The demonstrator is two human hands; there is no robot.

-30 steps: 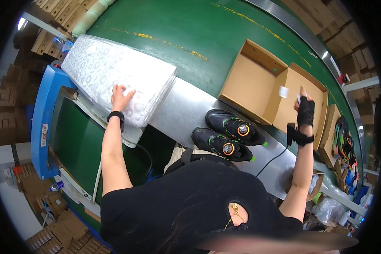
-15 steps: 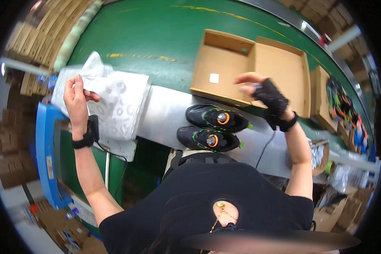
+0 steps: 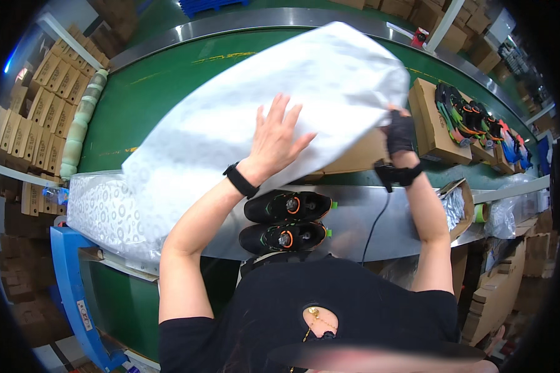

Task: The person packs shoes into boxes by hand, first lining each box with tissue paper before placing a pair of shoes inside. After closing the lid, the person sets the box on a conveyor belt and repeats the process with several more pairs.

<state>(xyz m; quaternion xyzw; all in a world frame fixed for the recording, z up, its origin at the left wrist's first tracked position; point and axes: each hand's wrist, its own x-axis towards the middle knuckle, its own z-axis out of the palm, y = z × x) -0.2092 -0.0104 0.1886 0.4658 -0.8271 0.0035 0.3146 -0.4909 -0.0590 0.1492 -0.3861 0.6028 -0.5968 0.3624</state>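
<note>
Over the open box [image 3: 361, 158] I have the tissue sheet [image 3: 261, 118] spread: left hand [image 3: 279, 138] fingers splayed flat, right hand [image 3: 399, 132] pinching its edge; shoes [image 3: 286, 221] unpacked.

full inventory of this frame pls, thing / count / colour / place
tissue paper sheet: 1, white patterned, spread over the belt, under both hands
tissue paper stack: 1, white, left of bench
shoes: 2, black with orange dials, steel bench in front of person
open box: 1, brown, mostly hidden under sheet
boxed shoes: several, multicoloured, right along belt
conveyor belt: 1, green
left hand: bare, flat on sheet, black wristband
right hand: black glove, gripping sheet edge
</note>
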